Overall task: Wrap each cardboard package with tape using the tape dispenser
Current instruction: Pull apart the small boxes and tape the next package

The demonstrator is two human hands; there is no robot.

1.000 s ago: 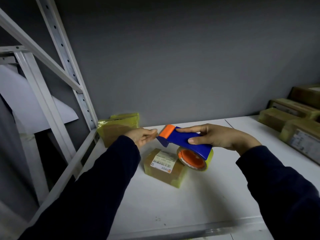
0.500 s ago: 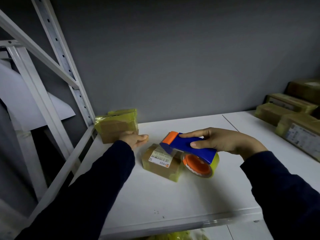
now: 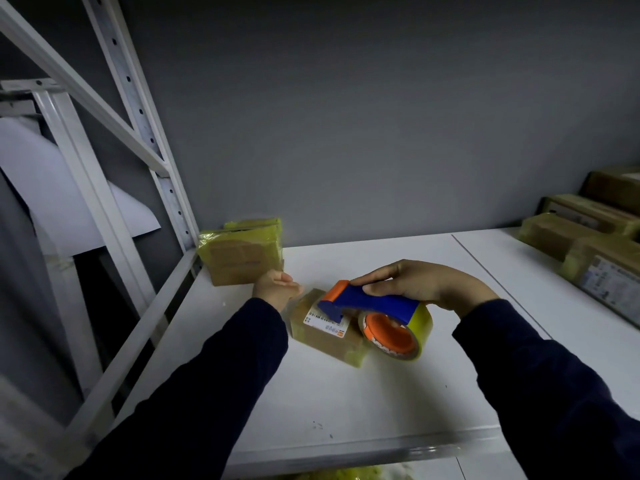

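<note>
The right hand (image 3: 422,285) gripped the tape dispenser (image 3: 372,301) from above, fingers curled over its blue handle and thumb on the near side. The dispenser's orange-tipped nose rested on the top of a small cardboard package (image 3: 325,341) that lay flat near the middle of the white shelf (image 3: 346,403). The yellowish tape roll (image 3: 420,329) on its orange core hung just to the right of the package, close above the shelf. White printing ran round the rim of the core, too small to read.

The package carried a white label (image 3: 322,322) with a barcode along its upper edge, lines of fine print that could not be read, and a small orange mark at its lower right corner. The dispenser's nose covered part of it.

The left hand (image 3: 277,287) sat at the package's far left corner with its fingers curled; it seemed to touch the box, though whether it held it could not be told.

A second package (image 3: 242,259), wrapped in yellowish tape, stood at the back left of the shelf against the metal rack upright (image 3: 138,109). More packages (image 3: 602,268) lay at the right, one with a printed label too dim to read.
</note>
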